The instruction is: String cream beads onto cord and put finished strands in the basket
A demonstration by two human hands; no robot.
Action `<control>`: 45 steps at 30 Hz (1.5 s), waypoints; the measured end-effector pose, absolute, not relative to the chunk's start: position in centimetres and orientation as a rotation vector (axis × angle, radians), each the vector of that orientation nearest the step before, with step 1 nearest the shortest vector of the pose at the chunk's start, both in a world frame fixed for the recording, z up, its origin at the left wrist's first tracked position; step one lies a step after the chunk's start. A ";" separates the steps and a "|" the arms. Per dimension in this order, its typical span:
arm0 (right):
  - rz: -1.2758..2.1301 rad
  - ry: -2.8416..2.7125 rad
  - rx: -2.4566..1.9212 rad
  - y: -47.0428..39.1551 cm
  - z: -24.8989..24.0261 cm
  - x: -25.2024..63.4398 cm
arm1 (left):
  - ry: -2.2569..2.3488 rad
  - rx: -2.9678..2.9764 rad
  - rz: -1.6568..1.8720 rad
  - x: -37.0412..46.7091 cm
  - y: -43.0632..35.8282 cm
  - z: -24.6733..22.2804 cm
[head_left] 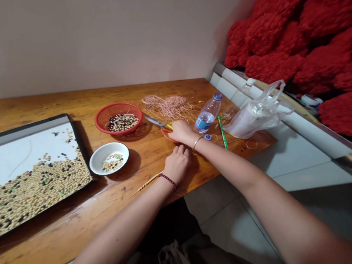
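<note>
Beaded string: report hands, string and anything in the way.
Left hand curled, grip hidden. Right hand at the scissors, hold unclear. Beaded string on the table by the left hand, one end hidden. Water bottle close beside right hand.

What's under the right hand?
Part of the scissors: the blade end and some orange handle show beyond the right hand. The remaining handle and the fingertips' hold are covered.

A wooden table (48, 244) bears a tray (5, 154), red basket (128, 108), white bowl (101, 155), pink cord (168, 106), beaded string (151, 180) and bottle (208, 116).
</note>
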State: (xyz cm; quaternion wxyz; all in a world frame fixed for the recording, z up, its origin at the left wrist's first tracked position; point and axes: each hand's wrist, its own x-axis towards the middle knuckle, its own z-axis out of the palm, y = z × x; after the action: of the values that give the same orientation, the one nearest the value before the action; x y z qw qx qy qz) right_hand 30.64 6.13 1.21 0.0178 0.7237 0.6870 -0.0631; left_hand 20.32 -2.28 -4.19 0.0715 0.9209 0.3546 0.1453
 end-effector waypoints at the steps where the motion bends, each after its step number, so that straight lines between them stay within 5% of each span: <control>1: -0.185 2.167 2.304 5.2 1.6 31.1 | 1.046 2.775 0.437 20.2 -2.3 -4.2; 3: -0.354 2.372 2.604 2.7 2.4 32.3 | 0.995 2.789 0.446 20.1 -2.1 -4.2; 8: -1.660 2.280 2.999 -6.8 4.4 36.3 | 0.913 2.715 0.468 19.9 -1.7 -4.3; 11: -1.970 2.012 3.146 -12.5 3.8 38.6 | 0.893 2.673 0.455 19.8 -1.5 -4.2; 15: -2.311 1.585 3.033 -18.1 1.3 40.3 | 0.855 2.616 0.449 19.7 -1.4 -4.2; 20: -3.025 0.990 2.339 -21.7 -1.0 39.6 | 0.833 2.602 0.494 19.8 -1.3 -4.3; 28: -3.062 0.758 1.997 -20.2 -1.8 38.5 | 0.791 2.647 0.519 19.6 -1.4 -4.2; 45: -2.829 0.922 2.122 -16.0 -2.5 38.7 | 0.892 2.447 0.522 19.6 -1.3 -3.8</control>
State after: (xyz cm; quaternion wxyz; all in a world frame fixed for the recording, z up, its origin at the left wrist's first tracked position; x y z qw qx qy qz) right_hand 38.69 -16.02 -2.50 -0.2537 0.5616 0.2441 -0.7488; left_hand 19.62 -1.35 -3.81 0.2400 0.8943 0.3260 0.1908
